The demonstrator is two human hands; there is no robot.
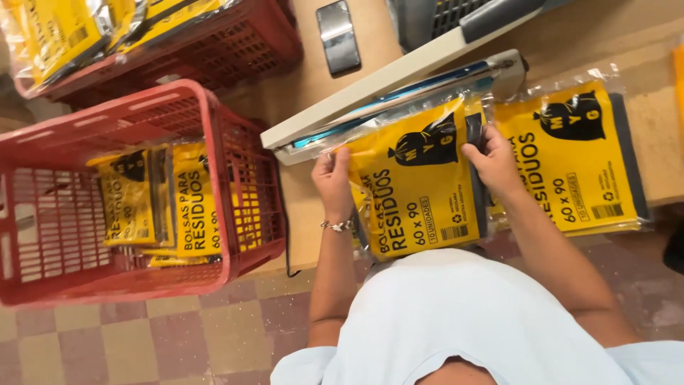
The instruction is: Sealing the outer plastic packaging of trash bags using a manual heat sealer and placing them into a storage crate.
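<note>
A yellow packet of bin bags in clear plastic [417, 189] lies at the table's front edge with its top end under the bar of a white heat sealer [399, 71]. My left hand [333, 178] pinches the packet's upper left corner. My right hand [491, 158] grips its upper right corner by the black strip. A second, similar yellow packet [573, 160] rests flat on the table just right of my right hand.
A red plastic crate [221, 153] at the left holds several yellow packets [167, 203]. Behind it another red crate [235, 43] carries more packets. A dark phone [338, 36] lies on the wooden table [655, 135]. Checkered floor tiles [178, 335] lie below.
</note>
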